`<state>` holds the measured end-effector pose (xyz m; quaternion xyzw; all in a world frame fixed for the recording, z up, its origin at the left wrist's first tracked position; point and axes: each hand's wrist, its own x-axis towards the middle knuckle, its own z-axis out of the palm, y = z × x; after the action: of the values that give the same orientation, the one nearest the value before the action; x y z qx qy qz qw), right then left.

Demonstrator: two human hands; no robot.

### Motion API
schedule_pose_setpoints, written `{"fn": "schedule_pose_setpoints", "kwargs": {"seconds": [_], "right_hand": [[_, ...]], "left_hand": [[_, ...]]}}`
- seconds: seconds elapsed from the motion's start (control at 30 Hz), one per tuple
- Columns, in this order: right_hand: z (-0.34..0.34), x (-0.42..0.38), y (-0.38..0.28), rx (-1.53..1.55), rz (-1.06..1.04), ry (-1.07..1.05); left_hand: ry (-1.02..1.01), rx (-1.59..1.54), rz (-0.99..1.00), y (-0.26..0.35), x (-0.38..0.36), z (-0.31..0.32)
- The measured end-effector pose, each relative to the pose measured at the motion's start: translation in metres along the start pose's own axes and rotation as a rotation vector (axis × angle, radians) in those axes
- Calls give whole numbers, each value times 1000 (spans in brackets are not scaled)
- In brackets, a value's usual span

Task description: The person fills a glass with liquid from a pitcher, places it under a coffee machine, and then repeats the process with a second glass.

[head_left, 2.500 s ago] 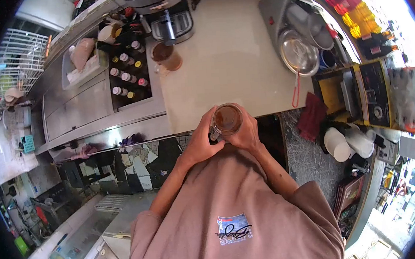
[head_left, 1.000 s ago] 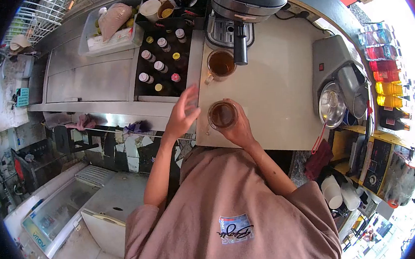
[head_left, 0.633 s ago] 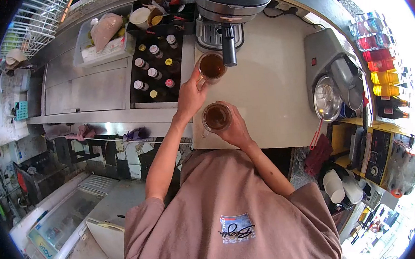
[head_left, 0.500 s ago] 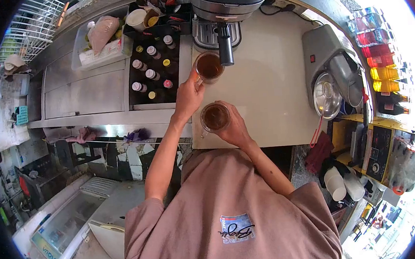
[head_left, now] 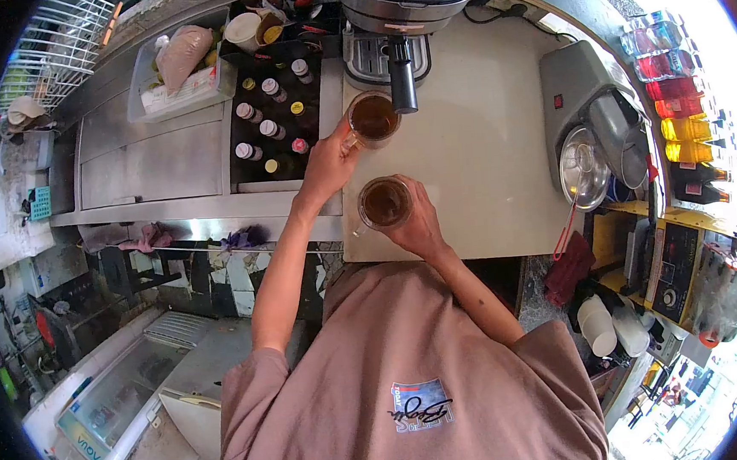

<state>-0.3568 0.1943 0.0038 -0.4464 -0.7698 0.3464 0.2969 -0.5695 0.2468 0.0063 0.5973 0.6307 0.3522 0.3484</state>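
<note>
My left hand (head_left: pixel 330 166) grips the handle of a clear glass mug (head_left: pixel 374 120) of brown liquid, close to the espresso machine's black-handled portafilter (head_left: pixel 402 78). Nearer to my body, a second glass mug (head_left: pixel 384 201) with dark brown liquid has my right hand (head_left: pixel 419 226) wrapped round its right side. Its handle points toward the lower left, away from that hand. Both mugs are upright over the beige countertop (head_left: pixel 475 163), seen from above.
The espresso machine (head_left: pixel 404 1) stands at the back. Left of it, several capped bottles (head_left: pixel 273 130) sit in a recess beside a plastic tub (head_left: pixel 187 80). On the right are a grey appliance (head_left: pixel 585 87) and a metal strainer (head_left: pixel 585 168) with a red handle.
Both hands keep their holds on the mugs. The left forearm has shifted slightly; the near mug sits marginally higher in view, and the whole scene has moved a little with the camera.
</note>
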Motion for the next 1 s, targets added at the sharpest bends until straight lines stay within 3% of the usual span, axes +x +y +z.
{"fn": "schedule_pose_setpoints", "kwargs": {"seconds": [0.13,0.47,0.53,0.67,1.0], "right_hand": [[2,1,-5,-32,43,44],[11,0,-3,-69,29,126],[12,-1,-1,-70,-40,155],[9,-2,-1,-47,-8,143],[4,-14,4,-10,45,93]], "left_hand": [[31,3,140,-4,3,0],[-2,10,123,-11,4,-2],[-111,-112,-40,-11,0,-5],[-140,-151,-137,-5,-10,-7],[108,-135,-164,-13,-84,-4]]}}
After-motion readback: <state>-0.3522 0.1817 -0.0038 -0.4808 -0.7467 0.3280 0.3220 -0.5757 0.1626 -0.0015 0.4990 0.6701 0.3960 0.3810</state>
